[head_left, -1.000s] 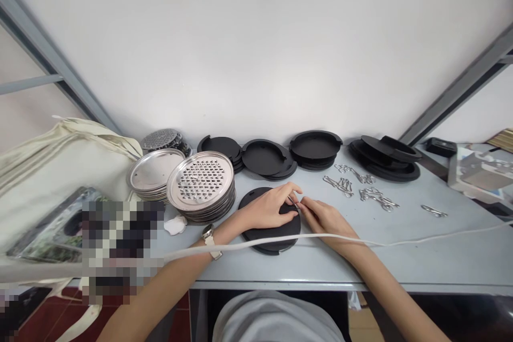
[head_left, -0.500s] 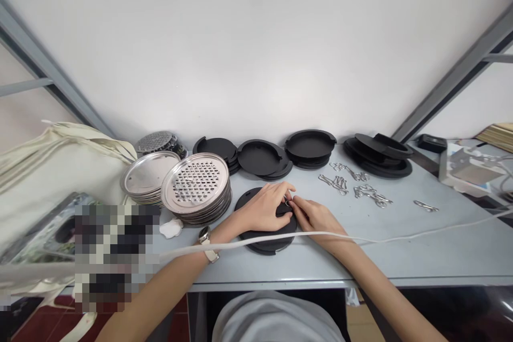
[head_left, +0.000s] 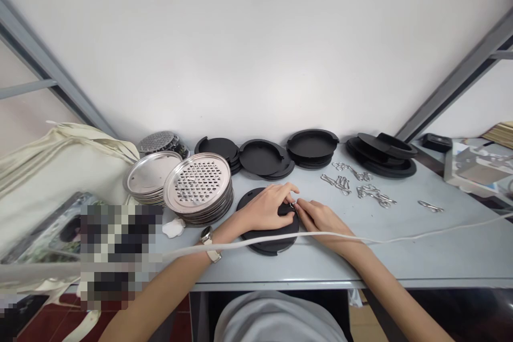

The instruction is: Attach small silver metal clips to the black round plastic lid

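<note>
A round black plastic plate (head_left: 267,245) lies flat on the table in front of me. My left hand (head_left: 270,207) reaches across its top, thumb and fingers bent around its right part, holding it. At that right edge my right hand (head_left: 319,220) pinches a small shiny wire clip (head_left: 292,205), partly covered by the fingers of both hands. Loose metal wire clips (head_left: 374,194) like it lie in small heaps to the right. One pair of clips (head_left: 430,206) sits apart from them.
Stacked metal grater discs (head_left: 198,184) and plain metal discs (head_left: 152,172) stand at the left. Black round trays (head_left: 312,145) line the wall. A white cable (head_left: 256,240) crosses in front of my hands. A pale cloth bag (head_left: 60,160) hangs at the left.
The whole view has shifted slightly, so everything appears a little farther right. Both hands stay at the plate's right edge, with only a small shift of the right fingers at the clip.
</note>
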